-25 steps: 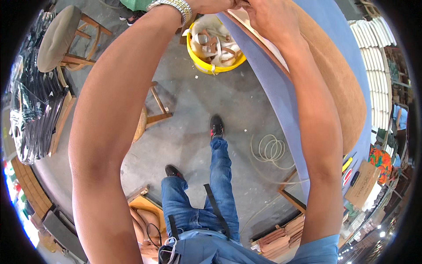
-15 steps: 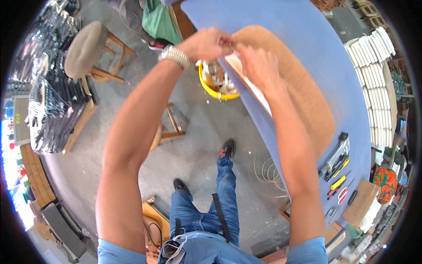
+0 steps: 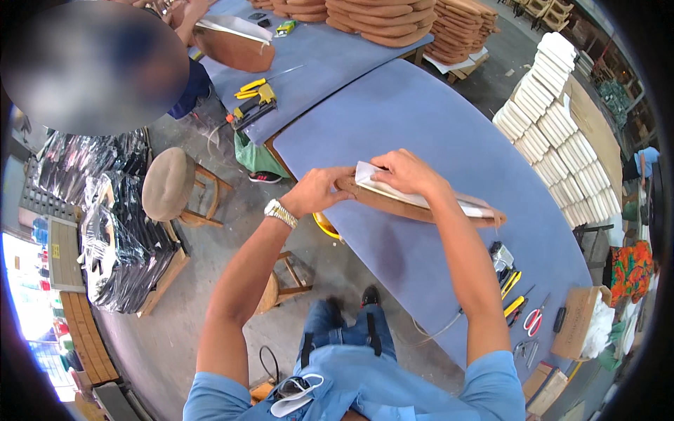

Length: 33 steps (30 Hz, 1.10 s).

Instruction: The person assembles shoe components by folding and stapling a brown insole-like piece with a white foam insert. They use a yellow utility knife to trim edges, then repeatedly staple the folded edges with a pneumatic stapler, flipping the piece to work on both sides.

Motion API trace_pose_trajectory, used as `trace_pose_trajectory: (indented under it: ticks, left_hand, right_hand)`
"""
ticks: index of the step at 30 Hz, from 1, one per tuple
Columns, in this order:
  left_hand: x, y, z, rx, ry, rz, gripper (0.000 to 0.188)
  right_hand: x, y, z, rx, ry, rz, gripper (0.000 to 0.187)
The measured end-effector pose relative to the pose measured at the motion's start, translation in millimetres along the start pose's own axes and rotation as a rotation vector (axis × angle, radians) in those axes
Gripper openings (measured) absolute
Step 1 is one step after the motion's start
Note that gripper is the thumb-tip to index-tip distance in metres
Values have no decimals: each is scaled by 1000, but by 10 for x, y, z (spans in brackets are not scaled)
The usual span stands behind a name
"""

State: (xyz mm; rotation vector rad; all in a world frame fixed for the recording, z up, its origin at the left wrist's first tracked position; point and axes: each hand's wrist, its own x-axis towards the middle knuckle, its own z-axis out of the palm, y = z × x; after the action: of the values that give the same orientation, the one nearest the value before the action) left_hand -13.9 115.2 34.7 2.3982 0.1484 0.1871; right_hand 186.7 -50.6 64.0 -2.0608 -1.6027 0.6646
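Note:
A brown padded panel (image 3: 393,205) with a long curved edge is tilted up over the blue table (image 3: 421,140), its narrow side toward me. White lining (image 3: 460,204) runs along its upper side, with a loose flap standing up at the left end. My left hand (image 3: 317,191), a metal watch on its wrist, is closed on the panel's left end, thumb and fingers around the edge. Bent over the top, my right hand (image 3: 408,174) pinches the white lining near that end. Its fingertips are partly hidden by the cloth.
At the right lie a staple gun (image 3: 502,258), a yellow-handled knife (image 3: 514,306) and red-handled scissors (image 3: 535,323), near a cardboard box (image 3: 577,319). Stacked brown pads (image 3: 382,17) sit on the far table. A co-worker's hand (image 3: 188,17) is far left; a stool (image 3: 168,184) stands below.
The panel, earlier lying brown side up across the table, has been tilted up with its lining showing on top. Both hands have stayed at its end. The view has shifted, bringing in the co-worker.

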Motion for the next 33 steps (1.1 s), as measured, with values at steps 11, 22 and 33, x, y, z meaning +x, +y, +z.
trace_pose_trajectory:
  ticks: [11, 22, 33]
  left_hand:
    - [-191, -638, 326, -245, 169, -219, 42]
    - [-422, -296, 723, -278, 142, -227, 26]
    - [-506, -75, 377, -376, -44, -451, 40]
  right_hand:
    - [729, -57, 269, -120, -197, 67, 18]
    - [-65, -146, 389, 130, 450, 139, 25]
    - [-4485, 2654, 1952, 368, 1194, 1388, 34]
